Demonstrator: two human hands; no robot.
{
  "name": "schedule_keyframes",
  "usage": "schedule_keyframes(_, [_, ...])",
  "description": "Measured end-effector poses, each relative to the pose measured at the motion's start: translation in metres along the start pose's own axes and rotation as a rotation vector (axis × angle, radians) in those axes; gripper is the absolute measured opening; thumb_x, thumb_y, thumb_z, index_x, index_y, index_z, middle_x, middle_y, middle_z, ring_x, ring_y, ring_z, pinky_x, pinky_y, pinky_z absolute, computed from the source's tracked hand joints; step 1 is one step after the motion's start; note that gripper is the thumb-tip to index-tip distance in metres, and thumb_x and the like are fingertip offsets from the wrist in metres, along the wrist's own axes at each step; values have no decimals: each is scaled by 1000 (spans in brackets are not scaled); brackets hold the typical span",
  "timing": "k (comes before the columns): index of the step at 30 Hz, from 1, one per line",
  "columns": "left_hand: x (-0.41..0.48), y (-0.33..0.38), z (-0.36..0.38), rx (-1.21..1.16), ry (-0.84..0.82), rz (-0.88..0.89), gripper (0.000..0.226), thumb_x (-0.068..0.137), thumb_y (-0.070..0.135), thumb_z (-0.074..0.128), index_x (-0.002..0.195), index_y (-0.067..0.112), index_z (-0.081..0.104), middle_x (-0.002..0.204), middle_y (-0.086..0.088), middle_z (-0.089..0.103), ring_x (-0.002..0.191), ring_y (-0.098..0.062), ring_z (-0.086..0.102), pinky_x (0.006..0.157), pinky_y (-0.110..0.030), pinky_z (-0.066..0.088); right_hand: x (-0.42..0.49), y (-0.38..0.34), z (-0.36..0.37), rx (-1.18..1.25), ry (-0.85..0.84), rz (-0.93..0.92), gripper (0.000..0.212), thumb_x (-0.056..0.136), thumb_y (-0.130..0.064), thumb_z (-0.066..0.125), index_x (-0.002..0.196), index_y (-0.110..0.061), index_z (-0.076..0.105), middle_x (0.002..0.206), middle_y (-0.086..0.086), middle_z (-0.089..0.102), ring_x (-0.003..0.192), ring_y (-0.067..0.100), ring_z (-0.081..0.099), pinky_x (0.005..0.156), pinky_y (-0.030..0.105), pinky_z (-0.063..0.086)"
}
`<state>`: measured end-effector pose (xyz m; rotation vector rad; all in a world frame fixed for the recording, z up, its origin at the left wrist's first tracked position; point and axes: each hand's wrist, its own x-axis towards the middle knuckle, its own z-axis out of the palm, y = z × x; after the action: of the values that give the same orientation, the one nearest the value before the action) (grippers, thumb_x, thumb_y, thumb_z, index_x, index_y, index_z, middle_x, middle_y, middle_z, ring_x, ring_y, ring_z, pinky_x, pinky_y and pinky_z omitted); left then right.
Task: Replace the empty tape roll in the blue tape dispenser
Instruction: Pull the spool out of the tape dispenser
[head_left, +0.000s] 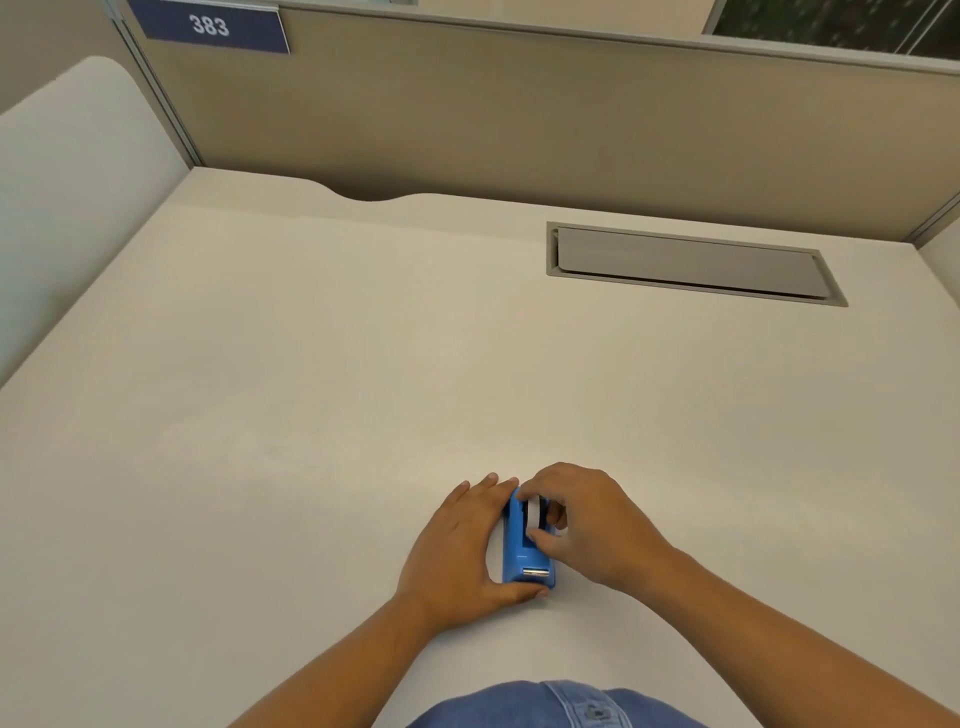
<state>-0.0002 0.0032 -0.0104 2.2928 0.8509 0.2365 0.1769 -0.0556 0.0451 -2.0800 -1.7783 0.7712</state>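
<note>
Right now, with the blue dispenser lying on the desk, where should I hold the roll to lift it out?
Probably pinch the white roll by its rim, coming from above: only its upper part shows in the blue tape dispenser. The right hand is already there; the left hand steadies the body.

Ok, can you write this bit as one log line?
left hand: steadies dispenser | right hand: grips roll | desk

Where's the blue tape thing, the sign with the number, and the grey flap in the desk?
blue tape dispenser (515, 551): head view, its left side wall.
number sign (210, 26): head view, on the digits 383.
grey flap (685, 261): head view, middle of the lid.
</note>
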Motion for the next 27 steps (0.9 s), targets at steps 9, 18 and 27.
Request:
schedule_keyframes(9, [0,1,2,2,17,1,95,68,79,55,145,36,20,153,18,33,144,0,19,123,-31,14,1,-6,-8,-75,-39,-30,33,73,-26,64,106,-35,62,87,-17,58,76,6,55,70,34,56])
schedule_keyframes(18, [0,1,2,22,3,-9,96,68,80,54,145,35,20,153,18,31,144,1,17,123,-30,12,-2,-13,-11,-158,-107,-57,34,82,-27,56,114,-39,57,102,-13,54,81,9,54,72,38,56])
schedule_keyframes(27, [2,9,-4,10,9,-19,87,64,80,58,136,38,31,137,18,47,128,-3,41,117,-34,27,9,-47,-41,-119,-29,-182,19,82,-20,61,98,-26,68,96,-10,64,81,9,57,72,26,52])
